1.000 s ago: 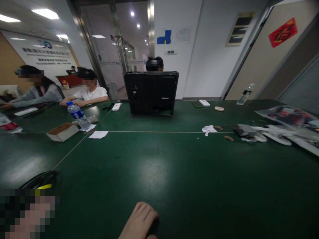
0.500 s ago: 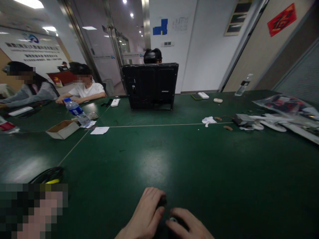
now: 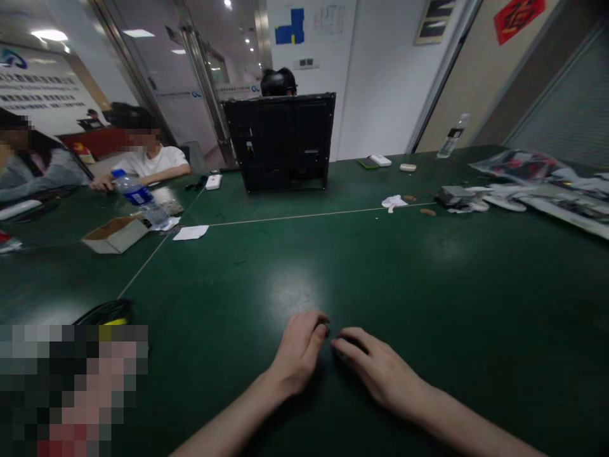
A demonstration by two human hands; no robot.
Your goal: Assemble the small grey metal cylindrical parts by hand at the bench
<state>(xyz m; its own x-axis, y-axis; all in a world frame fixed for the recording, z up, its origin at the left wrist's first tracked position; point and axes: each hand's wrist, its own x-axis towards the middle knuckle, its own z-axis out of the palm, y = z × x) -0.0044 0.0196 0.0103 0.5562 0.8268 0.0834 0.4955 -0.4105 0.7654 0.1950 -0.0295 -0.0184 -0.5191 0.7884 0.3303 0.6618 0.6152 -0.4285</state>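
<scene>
My left hand (image 3: 299, 348) is low over the green table (image 3: 228, 285), its fingers curled towards the thumb. A small dark patch shows by its fingertips, and I cannot make out what it is. Facing it across a narrow gap, my right hand (image 3: 375, 365) has its thumb and fingers bent together. Dark shadow or a small dark thing fills the space between them, too dim to name. The hands are apart from each other.
A black monitor-like panel (image 3: 280, 143) stands across the table. To the left are an open cardboard box (image 3: 117, 235), a water bottle (image 3: 143, 198), a paper slip (image 3: 191, 233) and a black cable coil (image 3: 102, 312). White parts (image 3: 504, 200) lie right. Other people sit beyond.
Both hands appear higher in the picture, with more forearm showing. The view has tilted down and shifted, so the background sits higher. A small round thing by the right fingers is no longer distinct.
</scene>
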